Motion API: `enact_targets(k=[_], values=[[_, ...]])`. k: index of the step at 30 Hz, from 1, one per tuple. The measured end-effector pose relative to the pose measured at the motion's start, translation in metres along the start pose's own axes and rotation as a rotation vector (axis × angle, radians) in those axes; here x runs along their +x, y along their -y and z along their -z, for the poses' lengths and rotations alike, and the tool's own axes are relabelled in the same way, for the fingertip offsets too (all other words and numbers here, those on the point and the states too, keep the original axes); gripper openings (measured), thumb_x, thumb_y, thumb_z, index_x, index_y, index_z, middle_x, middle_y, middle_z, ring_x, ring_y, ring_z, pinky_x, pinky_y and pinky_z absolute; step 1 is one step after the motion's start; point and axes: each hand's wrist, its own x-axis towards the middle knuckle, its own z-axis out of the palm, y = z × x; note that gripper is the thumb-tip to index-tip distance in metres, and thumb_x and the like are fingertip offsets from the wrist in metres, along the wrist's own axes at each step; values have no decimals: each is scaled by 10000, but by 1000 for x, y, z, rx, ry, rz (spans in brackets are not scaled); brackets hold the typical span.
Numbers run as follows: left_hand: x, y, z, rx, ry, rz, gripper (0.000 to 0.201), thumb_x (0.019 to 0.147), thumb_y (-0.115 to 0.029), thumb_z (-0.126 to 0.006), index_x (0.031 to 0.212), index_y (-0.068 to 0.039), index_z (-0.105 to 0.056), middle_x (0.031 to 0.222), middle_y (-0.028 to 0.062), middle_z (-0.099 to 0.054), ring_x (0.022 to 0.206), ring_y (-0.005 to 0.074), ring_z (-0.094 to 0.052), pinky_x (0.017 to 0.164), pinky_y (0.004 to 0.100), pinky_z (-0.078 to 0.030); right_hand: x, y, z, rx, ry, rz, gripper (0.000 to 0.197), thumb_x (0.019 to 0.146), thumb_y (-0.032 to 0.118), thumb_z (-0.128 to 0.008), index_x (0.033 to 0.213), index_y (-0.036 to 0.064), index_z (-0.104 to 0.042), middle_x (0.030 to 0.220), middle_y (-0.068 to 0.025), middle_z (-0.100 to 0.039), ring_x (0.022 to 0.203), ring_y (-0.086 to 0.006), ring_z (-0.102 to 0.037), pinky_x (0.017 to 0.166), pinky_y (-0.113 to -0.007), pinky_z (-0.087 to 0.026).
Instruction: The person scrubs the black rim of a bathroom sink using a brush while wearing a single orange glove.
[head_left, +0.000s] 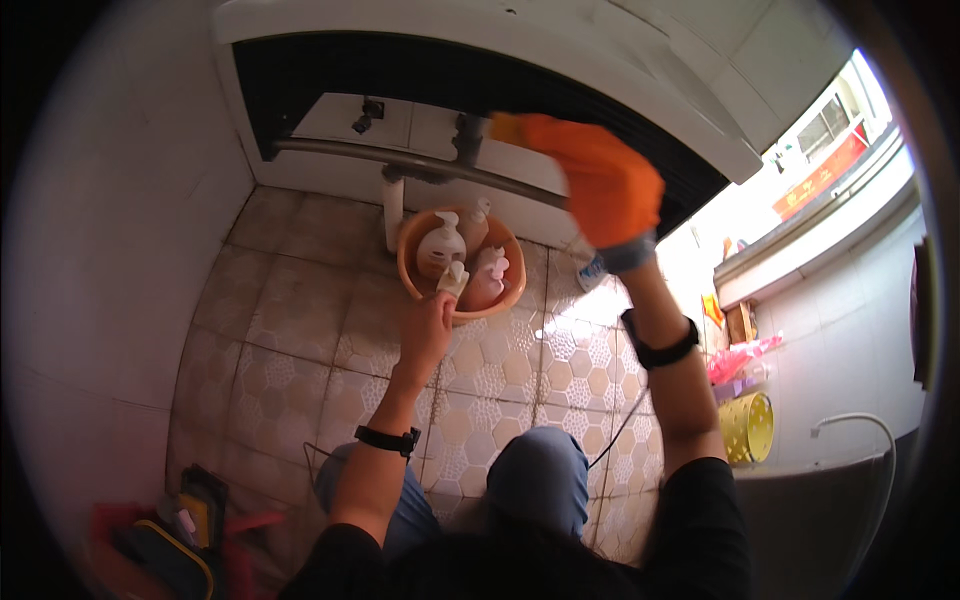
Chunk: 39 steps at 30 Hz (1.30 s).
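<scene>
My left hand (428,325) is closed at the near rim of an orange plastic basin (516,293), its fingers on a small whitish bottle (455,278). In the basin stand a white pump bottle (441,246), a pale bottle (478,225) behind it and a pink bottle (487,280). My right hand (605,180) wears an orange glove with a grey cuff. It is raised to the dark underside of the white sink counter (480,35), above a metal bar (420,160). The glove's yellowish end is blurred, and its fingers cannot be made out.
A white drain pipe (393,210) drops beside the basin to the tiled floor (390,355). A blue-and-white package (592,273) is near the wall. On the right are a yellow dotted bucket (747,428) and a pale hose (870,420); dark and red items (185,535) lie lower left.
</scene>
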Motion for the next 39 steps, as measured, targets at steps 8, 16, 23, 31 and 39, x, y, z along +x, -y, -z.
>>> enact_targets(k=[8,16,23,31,39], values=[[-1,14,4,10,-9,3,89,1032,-138,-652,1033,-52,-676,935,168,-734,873,386,-718,756,460,-561,55,67,-61,56,-10,118,552,832,-26,-623,1278,269,-759,965,-74,-758,822,-286,-726,671,-371,-575],[13,5,23,-1,-130,-8,93,1015,-140,-672,981,-54,-661,843,164,-711,794,376,-713,673,464,-556,-45,18,20,-358,-323,21,230,946,-118,-687,1160,-87,-765,1142,-171,-788,1037,-296,-755,928,-349,-585],[19,-2,-2,-126,-83,-12,85,1015,-125,-662,1006,-41,-675,900,175,-737,867,383,-720,742,468,-565,36,50,-55,-243,-257,-4,236,959,-38,-674,1178,-29,-760,1149,-178,-776,1049,-317,-753,967,-359,-570],[20,1,-5,-144,-142,36,177,1019,-121,-618,866,-34,-640,822,207,-694,824,404,-698,740,503,-534,157,145,-191,-33,-326,143,373,910,67,-617,1227,206,-755,1058,-91,-765,925,-350,-738,779,-430,-604],[9,15,24,-110,-120,64,69,1017,-84,-632,998,-20,-648,937,197,-713,874,412,-699,750,487,-556,126,127,-158,-19,-56,170,554,803,1,-671,1320,197,-700,1014,-113,-753,930,-345,-736,758,-439,-594]])
